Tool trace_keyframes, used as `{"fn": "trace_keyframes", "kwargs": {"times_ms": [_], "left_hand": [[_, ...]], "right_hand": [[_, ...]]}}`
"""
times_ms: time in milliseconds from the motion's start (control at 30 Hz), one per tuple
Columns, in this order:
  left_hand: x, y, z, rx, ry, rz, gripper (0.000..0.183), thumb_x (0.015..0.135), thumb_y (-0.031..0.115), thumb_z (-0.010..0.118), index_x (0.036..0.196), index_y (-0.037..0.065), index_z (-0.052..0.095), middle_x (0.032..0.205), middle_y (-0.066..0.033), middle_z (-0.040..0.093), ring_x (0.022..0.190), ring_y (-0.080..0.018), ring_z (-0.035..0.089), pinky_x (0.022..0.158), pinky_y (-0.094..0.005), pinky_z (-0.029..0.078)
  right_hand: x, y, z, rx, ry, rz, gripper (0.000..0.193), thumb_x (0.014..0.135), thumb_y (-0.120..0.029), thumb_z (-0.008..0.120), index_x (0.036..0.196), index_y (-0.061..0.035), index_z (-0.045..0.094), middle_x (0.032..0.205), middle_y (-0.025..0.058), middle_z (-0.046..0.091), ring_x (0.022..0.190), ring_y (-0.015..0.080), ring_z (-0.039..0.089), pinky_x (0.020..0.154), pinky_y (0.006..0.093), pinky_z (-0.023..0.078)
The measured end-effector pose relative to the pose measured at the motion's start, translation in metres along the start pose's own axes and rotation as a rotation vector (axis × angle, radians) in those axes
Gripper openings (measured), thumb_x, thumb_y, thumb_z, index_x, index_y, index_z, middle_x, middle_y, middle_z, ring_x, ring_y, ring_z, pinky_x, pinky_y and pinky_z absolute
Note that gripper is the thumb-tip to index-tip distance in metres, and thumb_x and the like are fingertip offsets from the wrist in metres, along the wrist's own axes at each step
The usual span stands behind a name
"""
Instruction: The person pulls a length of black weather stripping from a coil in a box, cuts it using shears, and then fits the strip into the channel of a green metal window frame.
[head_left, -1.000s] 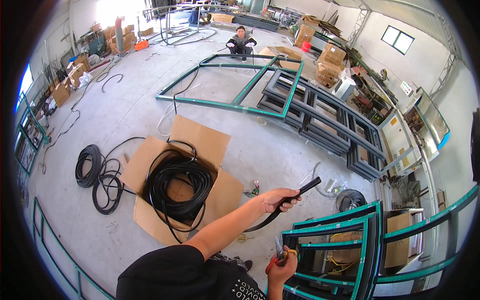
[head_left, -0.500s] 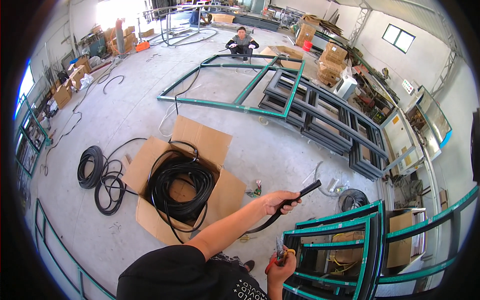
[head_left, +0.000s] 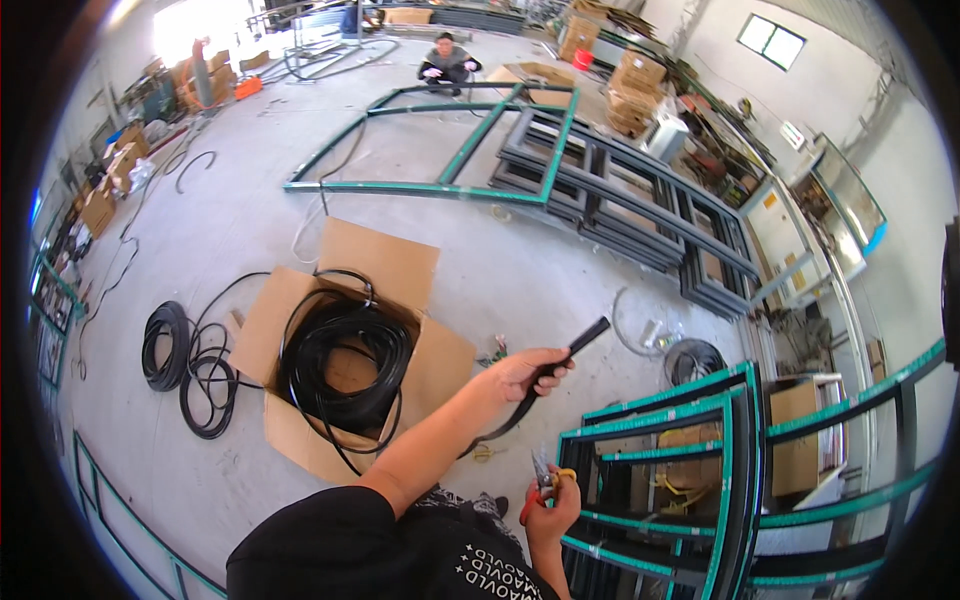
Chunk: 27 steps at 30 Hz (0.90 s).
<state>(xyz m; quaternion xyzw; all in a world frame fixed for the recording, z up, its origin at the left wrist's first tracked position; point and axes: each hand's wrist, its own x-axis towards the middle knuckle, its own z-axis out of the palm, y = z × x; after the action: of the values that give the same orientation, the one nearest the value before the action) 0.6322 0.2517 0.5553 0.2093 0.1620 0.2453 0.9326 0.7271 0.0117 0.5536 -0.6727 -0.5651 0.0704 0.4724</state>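
Holding a black rubber strip (head_left: 545, 385) in my left hand (head_left: 522, 375), fingers closed round it near its upper end; the free tip sticks up and to the right past my knuckles, and the rest droops down-left under my forearm, toward my body. Vs a sec ago barely anything has changed: same grip, same angle on the strip, arm stretched out the same way. My right hand (head_left: 553, 500), just below the left and closer to my chest, sits a touch higher than half a sec ago, and its grip is shut on a pair of red-handled pliers (head_left: 540, 482), nose pointing up toward the strip. My read: strip and tool are being brought together, so a cut or trim looks near, but no contact yet.

Counts, going outward: 1 strip in hand, 1 pliers. Right of both hands, a stack of green-edged frames (head_left: 700, 470), approx 3 layers, can't count exactly. Left of my left arm, 1 opened cardboard box (head_left: 420, 370) flat on the floor w/ 1 big coil of black strip (head_left: 345, 360) in it. Further left, 2 smaller black coils (head_left: 185, 365) on the concrete, overlapping. Just beyond my left hand, 1 dark coil (head_left: 695, 358) and some small scraps. Far ahead, 1 large green frame (head_left: 440, 150) lying flat, a pile of dark frames (head_left: 640, 200) beside it, and 1 person crouching (head_left: 448, 62) at its far end.
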Motion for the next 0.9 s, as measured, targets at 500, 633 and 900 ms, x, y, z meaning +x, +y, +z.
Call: {"fn": "trace_keyframes", "kwargs": {"times_ms": [500, 633, 900], "left_hand": [[0.027, 0.003, -0.033, -0.228, -0.370, -0.363, 0.034, 0.098, 0.035, 0.046, 0.085, 0.005, 0.056, 0.057, 0.0062, 0.040, 0.041, -0.0021, 0.032, 0.034, -0.0163, 0.026], [0.019, 0.015, -0.037, -0.042, -0.579, -0.427, 0.041, 0.100, 0.036, 0.040, 0.079, 0.004, 0.055, 0.053, 0.0079, 0.035, 0.038, -0.0007, 0.027, 0.032, -0.0154, 0.024], [-0.001, 0.024, -0.044, 0.151, -0.589, -0.470, 0.045, 0.099, 0.043, 0.041, 0.073, 0.008, 0.052, 0.050, 0.0084, 0.031, 0.036, 0.0002, 0.023, 0.030, -0.0153, 0.021]], "right_hand": [[-0.012, 0.018, 0.009, 0.375, -0.012, 0.375, 0.026, 0.080, 0.001, 0.067, 0.101, 0.0027, 0.052, 0.103, 0.0143, 0.064, 0.083, 0.0110, 0.057, 0.074, 0.0233, 0.046], [0.006, 0.016, 0.010, 0.443, 0.015, 0.391, 0.024, 0.079, 0.000, 0.068, 0.095, 0.0024, 0.051, 0.099, 0.0155, 0.062, 0.085, 0.0149, 0.059, 0.076, 0.0269, 0.047], [0.074, -0.002, -0.001, 0.740, 0.091, 0.474, 0.015, 0.084, 0.001, 0.059, 0.093, -0.0042, 0.049, 0.094, 0.0139, 0.064, 0.055, 0.0048, 0.046, 0.050, 0.0161, 0.038]]}}
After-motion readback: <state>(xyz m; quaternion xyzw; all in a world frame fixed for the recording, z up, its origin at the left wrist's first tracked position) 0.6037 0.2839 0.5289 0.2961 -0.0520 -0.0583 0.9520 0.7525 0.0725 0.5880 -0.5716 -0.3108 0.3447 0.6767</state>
